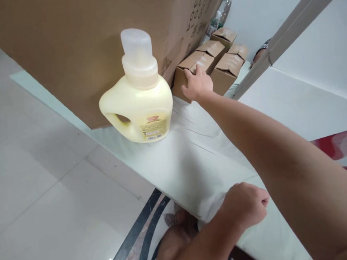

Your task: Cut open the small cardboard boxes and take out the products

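Note:
My right hand (pixel 198 84) reaches out across the table to the nearest small cardboard box (pixel 193 62). Its bent fingers grip the top front edge of that box. Closer to me, my left hand (pixel 246 204) is closed in a fist over the table, and nothing shows in it. Left of my right hand, a pale yellow detergent jug (pixel 136 105) with a clear cap stands upright, its handle to the left. Several more small boxes, such as the taped box (pixel 228 67), stand close beside and behind the gripped one.
A large cardboard carton (pixel 75 45) stands behind the jug. Clear plastic bottles (pixel 224 9) are at the far end. A metal post (pixel 286 39) runs along the right, with another person's arm (pixel 259 56) behind it. The pale table's left edge (pixel 128 159) borders the tiled floor.

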The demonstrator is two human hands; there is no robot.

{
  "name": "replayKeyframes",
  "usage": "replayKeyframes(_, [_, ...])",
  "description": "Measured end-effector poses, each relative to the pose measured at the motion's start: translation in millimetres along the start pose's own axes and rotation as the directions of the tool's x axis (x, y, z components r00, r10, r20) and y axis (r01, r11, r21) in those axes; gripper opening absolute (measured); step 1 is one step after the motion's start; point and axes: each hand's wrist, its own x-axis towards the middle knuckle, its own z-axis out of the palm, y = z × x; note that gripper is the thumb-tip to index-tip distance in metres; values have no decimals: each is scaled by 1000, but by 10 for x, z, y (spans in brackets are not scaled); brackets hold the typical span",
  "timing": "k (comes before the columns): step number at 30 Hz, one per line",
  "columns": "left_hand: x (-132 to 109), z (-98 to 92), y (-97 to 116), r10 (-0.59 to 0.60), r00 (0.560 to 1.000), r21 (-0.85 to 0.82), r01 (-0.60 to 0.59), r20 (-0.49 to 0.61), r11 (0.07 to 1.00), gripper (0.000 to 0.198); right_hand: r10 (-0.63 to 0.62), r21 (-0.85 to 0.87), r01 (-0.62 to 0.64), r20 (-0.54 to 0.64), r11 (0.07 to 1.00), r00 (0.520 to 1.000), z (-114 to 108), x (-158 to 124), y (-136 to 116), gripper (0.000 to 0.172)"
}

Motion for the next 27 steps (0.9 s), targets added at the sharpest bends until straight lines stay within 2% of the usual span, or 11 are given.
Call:
replayKeyframes(5, [-28, -43, 5, 72, 995, -69, -77, -71, 995, 24, -77, 9, 78, -56, 997, 995, 234, 162, 332, 58])
replayKeyframes(8, [-37, -115, 60, 126, 985, -108, -139, -117, 984, 27, -145, 10, 146, -65, 989, 987, 188, 59, 501, 60])
replayKeyframes(11, [-57, -181, 95, 165, 969, -101, -185, -185, 978, 25, -203, -53, 201, -27, 978, 979, -54, -329, 578, 56])
replayKeyframes(14, [-100, -236, 73, 182, 911, -81, -227, -370, 970, 22, -269, -112, 269, 13, 957, 963, -415, -996, 659, 61])
replayKeyframes(17, [-176, -332, 15, 194, 733, -34, -284, -652, 958, 19, -305, -131, 307, 32, 943, 952, -769, -1869, 875, 61])
replayKeyframes(21, [-266, -554, -40, 164, 310, 50, -347, -936, 937, 12, -303, -143, 300, -1, 943, 953, -1106, -3307, 1350, 47])
replayKeyframes(22, [-276, -604, -44, 144, 244, 51, -349, -959, 936, 9, -252, -146, 241, -64, 960, 966, -1161, -3701, 1472, 41])
replayKeyframes(23, [-279, -641, -43, 132, 238, 39, -358, -962, 933, 12, -151, -146, 131, -134, 981, 979, -1203, -4095, 1589, 38])
replayKeyframes(24, [-276, -663, -38, 137, 302, 15, -376, -943, 926, 21, 26, -136, -50, -172, 989, 985, -1231, -4479, 1700, 40])
replayKeyframes(25, [-268, -667, -30, 155, 415, -25, -398, -896, 917, 31, 212, -114, -237, -199, 965, 957, -1244, -4844, 1807, 44])
replayKeyframes(27, [-240, -630, -8, 199, 674, -144, -417, -711, 898, 44, 535, -80, -556, -190, 827, 823, -1227, -5482, 2017, 55])
